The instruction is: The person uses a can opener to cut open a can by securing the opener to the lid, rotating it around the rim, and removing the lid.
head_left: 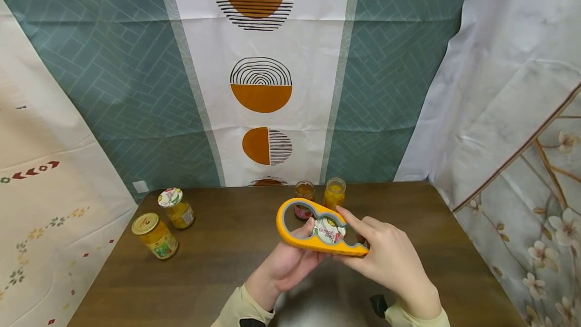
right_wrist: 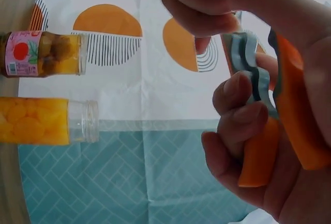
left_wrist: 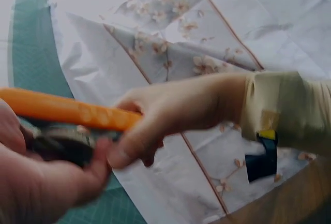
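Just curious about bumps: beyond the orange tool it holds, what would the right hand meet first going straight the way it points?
Probably the rightmost yellow jar, at the back of the table, ahead of the right hand; depth is unclear, so it might pass above.

From my end I count one orange opener [head_left: 345, 251] and two hands, one left hand [head_left: 290, 262] and one right hand [head_left: 388, 249]. There are four jars: two lidded, a larger jar [head_left: 159, 242] and a smaller jar [head_left: 181, 215], near the left edge of the table [head_left: 227, 261], and two open-mouthed, a dark jar [head_left: 305, 192] and a yellow jar [head_left: 334, 197], near its far edge. I make it three lids: one gold lid [head_left: 145, 223], one patterned lid [head_left: 170, 197] on the smaller jar, and one loose lid [head_left: 329, 230] within the opener's outline. I tally two sleeves [head_left: 242, 307].
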The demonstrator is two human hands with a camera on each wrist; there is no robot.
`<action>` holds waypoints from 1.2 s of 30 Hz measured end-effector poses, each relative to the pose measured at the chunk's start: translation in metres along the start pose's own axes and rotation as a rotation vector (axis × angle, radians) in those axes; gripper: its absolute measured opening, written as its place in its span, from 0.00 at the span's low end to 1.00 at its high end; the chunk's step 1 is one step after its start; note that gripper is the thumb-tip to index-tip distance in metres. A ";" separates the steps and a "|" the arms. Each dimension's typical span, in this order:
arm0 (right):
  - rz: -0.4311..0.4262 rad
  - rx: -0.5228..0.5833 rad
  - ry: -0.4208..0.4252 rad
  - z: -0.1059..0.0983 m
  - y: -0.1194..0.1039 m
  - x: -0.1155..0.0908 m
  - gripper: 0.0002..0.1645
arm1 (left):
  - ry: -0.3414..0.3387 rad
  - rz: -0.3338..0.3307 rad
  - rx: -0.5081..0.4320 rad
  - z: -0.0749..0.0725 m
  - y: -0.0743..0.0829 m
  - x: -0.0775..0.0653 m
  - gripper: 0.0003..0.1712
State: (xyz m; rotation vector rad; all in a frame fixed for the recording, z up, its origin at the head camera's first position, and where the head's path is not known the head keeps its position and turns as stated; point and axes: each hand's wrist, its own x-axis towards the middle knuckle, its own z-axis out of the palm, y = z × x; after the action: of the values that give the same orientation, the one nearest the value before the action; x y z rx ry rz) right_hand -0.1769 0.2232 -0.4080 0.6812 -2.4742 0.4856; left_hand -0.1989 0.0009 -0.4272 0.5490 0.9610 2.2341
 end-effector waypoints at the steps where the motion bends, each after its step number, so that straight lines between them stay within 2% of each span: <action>1: -0.002 -0.003 0.007 -0.001 0.000 0.000 0.55 | 0.004 0.002 0.006 0.000 0.000 0.000 0.32; 7: 0.005 -0.055 0.086 -0.006 0.004 -0.002 0.53 | 0.040 0.041 0.031 -0.010 -0.003 0.005 0.30; 12: 0.083 -0.093 0.183 -0.012 0.009 -0.005 0.54 | 0.148 0.117 0.098 -0.028 0.000 0.010 0.25; 17: 0.164 -0.102 0.218 -0.018 0.014 -0.006 0.53 | 0.255 0.175 0.193 -0.044 0.012 0.009 0.23; 23: 0.181 -0.107 0.242 -0.021 0.017 -0.005 0.52 | 0.481 0.238 0.451 -0.054 0.028 0.002 0.31; 26: 0.190 -0.097 0.252 -0.022 0.017 -0.005 0.52 | 0.555 0.288 0.584 -0.059 0.030 0.002 0.33; 29: 0.197 -0.090 0.260 -0.024 0.018 -0.004 0.51 | 0.615 0.354 0.737 -0.064 0.029 0.003 0.36; 33: 0.206 -0.086 0.274 -0.026 0.018 -0.004 0.50 | 0.672 0.405 0.902 -0.069 0.026 0.006 0.39; 36: 0.216 -0.081 0.280 -0.028 0.019 -0.004 0.50 | 0.676 0.420 1.002 -0.072 0.023 0.009 0.40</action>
State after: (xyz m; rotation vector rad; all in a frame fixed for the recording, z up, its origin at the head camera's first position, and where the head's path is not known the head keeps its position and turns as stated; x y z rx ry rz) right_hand -0.1735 0.2529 -0.3923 0.2909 -2.2955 0.5185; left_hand -0.2561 -0.0401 -0.4555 0.4092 2.5613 2.1818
